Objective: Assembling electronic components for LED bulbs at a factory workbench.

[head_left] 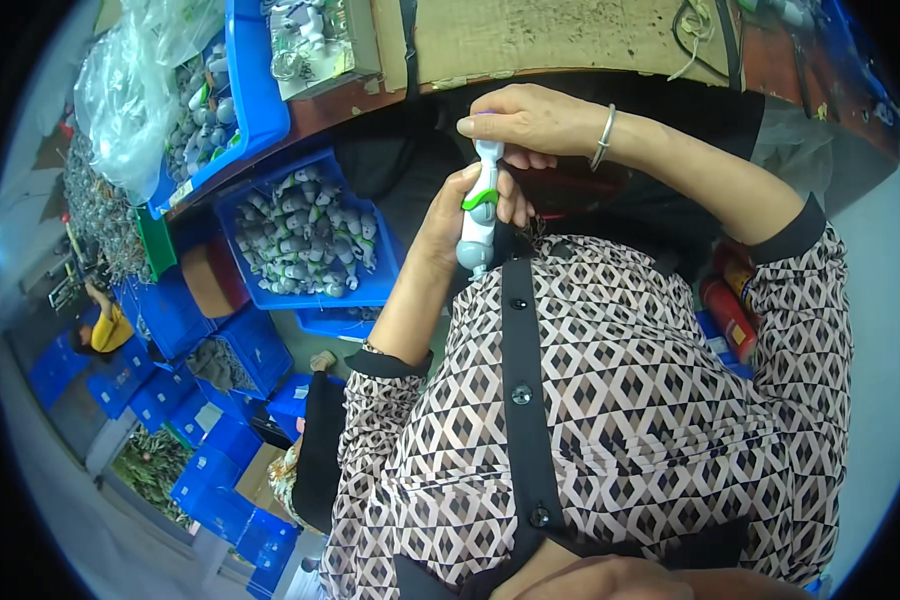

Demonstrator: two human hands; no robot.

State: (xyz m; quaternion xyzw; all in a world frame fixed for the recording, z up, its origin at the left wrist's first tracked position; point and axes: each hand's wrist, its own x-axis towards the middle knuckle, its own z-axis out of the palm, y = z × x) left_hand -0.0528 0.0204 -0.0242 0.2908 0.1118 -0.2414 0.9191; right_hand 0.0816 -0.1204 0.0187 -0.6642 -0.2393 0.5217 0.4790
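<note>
A long plastic toy part (478,225), white and grey with a bright green band, stands nearly upright in front of my torso. My left hand (448,215) is wrapped round its middle, just beside the green band. Over its top end my right hand (530,122) is closed, with the thumb pressed on it. A little purple shows under those fingers; the rest of that end is hidden. To the left, a blue bin (270,298) holds many similar grey and white parts with green bits.
Beyond my hands runs a workbench covered with worn cardboard (560,35). On it stand a carton (365,40) of white pieces and another blue bin (265,95) of parts. Blue crates (215,470) and other people (110,325) are at left. A red cylinder (728,318) is at right.
</note>
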